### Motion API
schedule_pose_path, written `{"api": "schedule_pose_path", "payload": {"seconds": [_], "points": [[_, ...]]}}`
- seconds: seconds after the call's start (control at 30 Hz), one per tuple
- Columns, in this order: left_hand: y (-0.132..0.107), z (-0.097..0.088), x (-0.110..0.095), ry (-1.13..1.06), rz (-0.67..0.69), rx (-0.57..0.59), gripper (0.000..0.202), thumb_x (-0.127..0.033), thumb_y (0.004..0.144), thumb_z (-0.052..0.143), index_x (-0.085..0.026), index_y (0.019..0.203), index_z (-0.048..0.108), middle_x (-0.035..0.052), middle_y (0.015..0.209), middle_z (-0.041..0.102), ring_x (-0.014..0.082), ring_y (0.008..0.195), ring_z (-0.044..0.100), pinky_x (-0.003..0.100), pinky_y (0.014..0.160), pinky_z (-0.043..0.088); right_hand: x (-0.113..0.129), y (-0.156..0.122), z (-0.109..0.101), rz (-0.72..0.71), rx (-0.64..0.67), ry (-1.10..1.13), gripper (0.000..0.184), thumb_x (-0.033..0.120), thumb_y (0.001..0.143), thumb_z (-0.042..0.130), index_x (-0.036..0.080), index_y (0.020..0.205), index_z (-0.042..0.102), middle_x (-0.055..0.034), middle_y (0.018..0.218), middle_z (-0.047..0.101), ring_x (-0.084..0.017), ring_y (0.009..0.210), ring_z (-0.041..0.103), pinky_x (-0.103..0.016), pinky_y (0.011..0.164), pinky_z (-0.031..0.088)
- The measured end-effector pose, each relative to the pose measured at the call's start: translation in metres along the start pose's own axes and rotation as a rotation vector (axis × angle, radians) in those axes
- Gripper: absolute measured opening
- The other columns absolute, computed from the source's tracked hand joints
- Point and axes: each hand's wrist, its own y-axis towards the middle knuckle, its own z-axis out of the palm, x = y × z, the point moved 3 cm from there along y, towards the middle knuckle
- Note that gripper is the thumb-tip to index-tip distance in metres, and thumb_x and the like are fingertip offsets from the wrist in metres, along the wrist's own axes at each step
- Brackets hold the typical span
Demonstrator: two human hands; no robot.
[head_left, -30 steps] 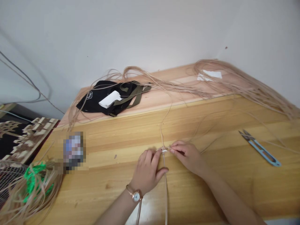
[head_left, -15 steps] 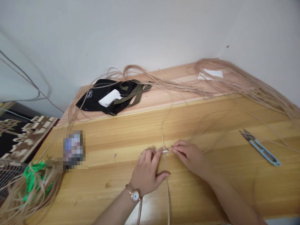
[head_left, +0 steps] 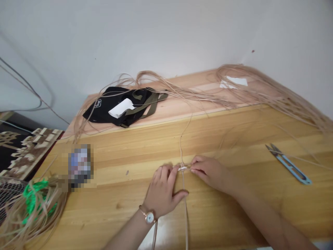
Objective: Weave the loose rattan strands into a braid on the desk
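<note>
1. Change: right forearm has swung slightly outward; left hand [head_left: 161,189] practically unmoved. Strand crossing [head_left: 182,165] still lies on the counter [head_left: 109,208], between both hands' fingertips. Judged: left steadies, right adjusts; no clear gain in the work.
2. Grip, left: fingertips pressing at the crossing, thumb splayed. Grip, right hand [head_left: 209,173]: thumb and fingers pinching a thin cross strand [head_left: 187,165].
3. Materials: strands tan, slender, gently curved. Lengthwise strand [head_left: 186,218] looks smooth. White scrap [head_left: 182,168] at the crossing; material unclear.
4. Counter: yellow, glossy, grained wood. Snips [head_left: 296,169] to the right: blue body, dark pointed blades.
</note>
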Motion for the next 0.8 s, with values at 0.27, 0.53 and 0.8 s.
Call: {"api": "schedule_pose_path", "payload": {"seconds": [0.27,0.53,0.8], "points": [[0.003,-0.003,0.0,-0.015,-0.026,0.034,0.069,-0.057,0.07,0.044,-0.02,0.127,0.029,0.0108,0.106,0.042,0.0254,0.098,0.038,0.043,0.084,0.034,-0.004,-0.001,-0.001,-0.011,-0.029,0.058,0.023,0.02,0.083,0.042,0.016,0.079,0.064,-0.0042,0.081,0.057,-0.013,0.074,0.05,-0.024,0.068,0.039],[0.004,-0.009,-0.011,0.035,-0.065,0.038,0.035,-0.036,0.073,0.05,-0.016,0.101,0.047,0.0098,0.101,0.043,0.0238,0.093,0.04,0.041,0.081,0.038,-0.005,-0.001,0.0,-0.02,-0.055,0.098,0.024,0.021,0.083,0.041,0.016,0.076,0.063,-0.0047,0.08,0.056,-0.013,0.072,0.05,-0.024,0.066,0.04],[0.011,-0.006,-0.033,0.358,-0.098,0.049,0.01,-0.011,0.074,0.044,-0.016,0.079,0.052,0.0114,0.093,0.047,0.0243,0.085,0.045,0.04,0.067,0.043,-0.006,-0.001,0.002,-0.025,-0.078,0.107,0.025,0.021,0.083,0.04,0.016,0.076,0.063,-0.0054,0.081,0.057,-0.013,0.073,0.05,-0.025,0.068,0.04]]}}
